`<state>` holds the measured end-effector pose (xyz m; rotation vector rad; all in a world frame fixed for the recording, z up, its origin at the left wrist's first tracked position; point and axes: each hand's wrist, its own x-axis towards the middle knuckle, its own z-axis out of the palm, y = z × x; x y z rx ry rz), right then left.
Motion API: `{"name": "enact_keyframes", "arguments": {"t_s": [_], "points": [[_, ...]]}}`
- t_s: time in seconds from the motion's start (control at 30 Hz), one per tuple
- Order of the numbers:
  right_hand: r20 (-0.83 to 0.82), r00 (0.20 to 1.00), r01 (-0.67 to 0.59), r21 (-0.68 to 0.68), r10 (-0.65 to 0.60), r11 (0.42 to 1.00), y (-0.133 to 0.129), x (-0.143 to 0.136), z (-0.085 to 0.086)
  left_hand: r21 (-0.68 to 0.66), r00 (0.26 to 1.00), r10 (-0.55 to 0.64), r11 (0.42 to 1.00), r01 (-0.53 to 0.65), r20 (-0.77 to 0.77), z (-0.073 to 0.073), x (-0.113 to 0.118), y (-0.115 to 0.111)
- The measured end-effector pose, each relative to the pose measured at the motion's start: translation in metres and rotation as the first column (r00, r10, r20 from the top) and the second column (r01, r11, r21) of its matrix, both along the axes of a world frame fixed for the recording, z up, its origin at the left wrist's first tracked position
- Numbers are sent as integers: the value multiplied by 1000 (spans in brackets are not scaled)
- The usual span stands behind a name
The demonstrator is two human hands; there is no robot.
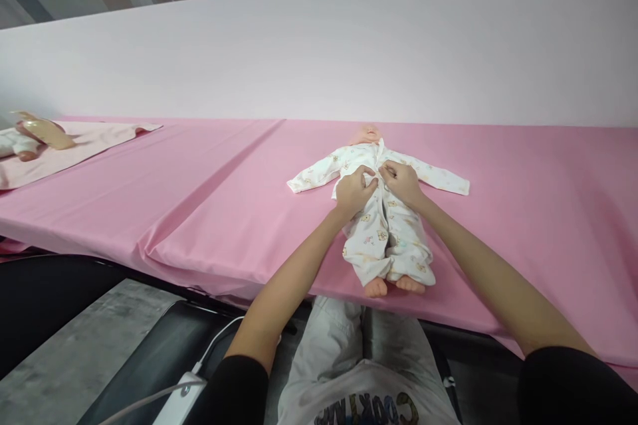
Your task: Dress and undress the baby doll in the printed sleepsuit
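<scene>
A baby doll [369, 135] lies on its back on the pink sheet, its head toward the wall and its bare feet near the front edge. It wears a white long-sleeved baby romper [366, 239] with small printed figures, the sleeves spread out to both sides. Both of my hands are at the chest, along the romper's front opening. My left hand [355, 191] pinches the cloth on one side of the opening. Close beside it, my right hand [400, 180] has its fingers curled and pressed on the other side. Any fastener between the fingertips is too small to see.
A pink sheet [224, 199] covers the table. At far left, a lighter pink cloth [107, 146] carries a tan object [50, 133] and part of something white. Behind stands a white partition [319, 60]. A white power strip [180, 402] with a cable lies at lower left.
</scene>
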<state>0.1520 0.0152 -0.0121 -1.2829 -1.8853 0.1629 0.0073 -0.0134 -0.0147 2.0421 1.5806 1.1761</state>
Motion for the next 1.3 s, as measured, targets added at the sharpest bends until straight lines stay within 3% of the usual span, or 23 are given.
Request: {"name": "enact_keyframes", "arguments": {"t_s": [0.47,0.77,0.97,1.3], "points": [[26,999,40,32,-41,999,0,-1,0,8,1000,-5,1000,5,12,0,-1,1],[103,995,-9,-78,17,997,5,5,8,-8,1000,2,1000,-2,-5,2,0,-1],[171,985,26,-118,-6,993,7,5,11,1,1000,4,1000,-4,5,1,0,0],[155,988,22,-140,0,990,7,6,11,84,999,-1,996,-3,51,-1,-3,2]]}}
